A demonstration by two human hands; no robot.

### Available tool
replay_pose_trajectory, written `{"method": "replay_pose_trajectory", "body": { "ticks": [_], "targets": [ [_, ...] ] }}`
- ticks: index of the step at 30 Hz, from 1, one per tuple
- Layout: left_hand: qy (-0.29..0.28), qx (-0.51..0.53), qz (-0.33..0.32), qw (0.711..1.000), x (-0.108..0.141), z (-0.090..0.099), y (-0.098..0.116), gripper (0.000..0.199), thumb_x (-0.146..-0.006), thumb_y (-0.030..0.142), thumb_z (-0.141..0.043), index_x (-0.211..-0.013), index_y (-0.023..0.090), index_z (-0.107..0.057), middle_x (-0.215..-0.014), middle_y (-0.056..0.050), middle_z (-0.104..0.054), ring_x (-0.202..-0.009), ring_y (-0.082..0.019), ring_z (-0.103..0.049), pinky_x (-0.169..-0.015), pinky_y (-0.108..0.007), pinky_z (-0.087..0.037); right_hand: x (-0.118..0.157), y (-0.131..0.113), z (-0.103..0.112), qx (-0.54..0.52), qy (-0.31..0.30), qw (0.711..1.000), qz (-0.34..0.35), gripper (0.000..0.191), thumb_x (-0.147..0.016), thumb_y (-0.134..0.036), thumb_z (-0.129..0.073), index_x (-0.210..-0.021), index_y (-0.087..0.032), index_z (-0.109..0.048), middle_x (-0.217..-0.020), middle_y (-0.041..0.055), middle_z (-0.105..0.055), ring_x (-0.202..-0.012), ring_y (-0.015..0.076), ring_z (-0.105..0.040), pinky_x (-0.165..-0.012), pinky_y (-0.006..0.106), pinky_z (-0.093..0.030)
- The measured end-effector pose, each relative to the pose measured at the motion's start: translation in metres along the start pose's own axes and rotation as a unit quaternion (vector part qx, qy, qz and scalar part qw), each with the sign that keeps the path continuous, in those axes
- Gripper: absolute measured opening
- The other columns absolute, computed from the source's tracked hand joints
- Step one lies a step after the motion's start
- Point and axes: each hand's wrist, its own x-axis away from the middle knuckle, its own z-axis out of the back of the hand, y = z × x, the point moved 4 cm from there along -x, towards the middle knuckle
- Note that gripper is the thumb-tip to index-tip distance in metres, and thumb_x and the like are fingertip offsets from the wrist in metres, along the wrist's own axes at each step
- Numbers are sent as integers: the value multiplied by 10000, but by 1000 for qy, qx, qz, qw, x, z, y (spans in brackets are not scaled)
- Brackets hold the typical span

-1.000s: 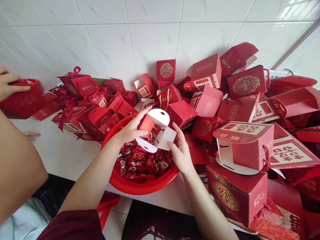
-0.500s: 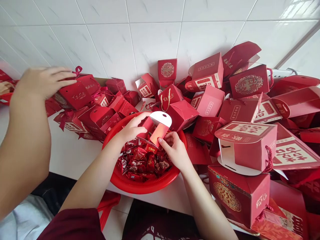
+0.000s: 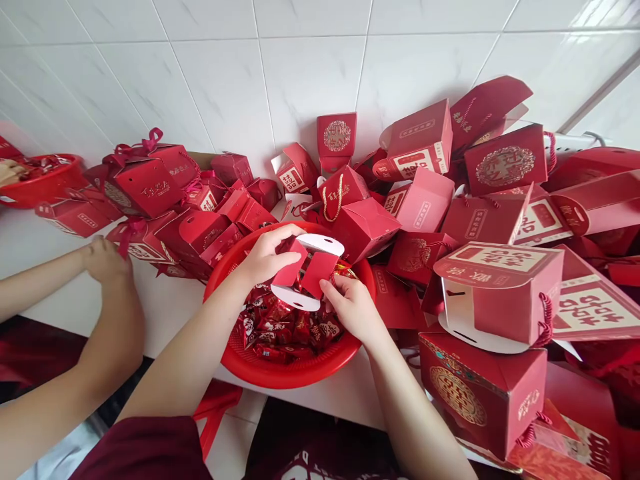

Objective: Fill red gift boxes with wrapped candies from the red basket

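Over a red plastic basket [image 3: 291, 379], both my hands grip one red cardboard gift box [image 3: 319, 272] from its two sides. Its red side flaps are partly folded in, and its rounded flaps show white insides at the far and near edges. My left hand [image 3: 270, 257] has its thumb on the left flap, fingers behind the box. My right hand [image 3: 350, 303] pinches the box at the right flap. Wrapped candies [image 3: 277, 330] in red and dark wrappers fill the basket below. What lies inside the box is mostly hidden.
Red gift boxes [image 3: 500, 287] are heaped at the right, more boxes [image 3: 195, 233] at the left, against a tiled wall [image 3: 310, 73]. A co-worker's hand [image 3: 107, 260] is near the left boxes. Another red basket [image 3: 60, 187] stands far left on the white table [image 3: 165, 307].
The near rounded flap of my box now stands outward, its white inside showing, and the side flaps lie closer together. The co-worker's hand has come down from the left boxes to the table edge.
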Motion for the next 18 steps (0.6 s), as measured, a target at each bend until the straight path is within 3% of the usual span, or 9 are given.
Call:
{"method": "replay_pose_trajectory", "body": {
  "ticks": [5, 13, 18],
  "targets": [
    [33, -8, -34, 999, 0, 3, 4, 156, -808, 269, -685, -894, 164, -762, -883, -41, -749, -843, -201, -674, -810, -305, -513, 1, -3, -3, 36, -29, 999, -2, 433, -982, -491, -492, -639, -226, -495, -576, -11, -587, -532, 149, -503, -552, 275, -344],
    [-46, 10, -1, 999, 3, -6, 2, 295, -832, 237, -650, -1060, 201, -832, -1119, -72, -799, -1115, -277, -733, -1019, -375, -547, 9, -6, 0, 20, -16, 998, 60, 428, -1003, -482, -478, -671, -236, -365, -587, -54, -390, -561, 128, -331, -545, 276, -271],
    [26, 120, 8, 992, 6, -6, 7, 309, -824, 235, -599, -991, 158, -848, -1063, -101, -805, -1078, -296, -748, -1064, -416, -543, 14, -9, 4, -53, 28, 991, 121, 387, -1008, -479, -538, -727, -227, -453, -680, -35, -451, -635, 142, -427, -615, 276, -373]
  ]
}}
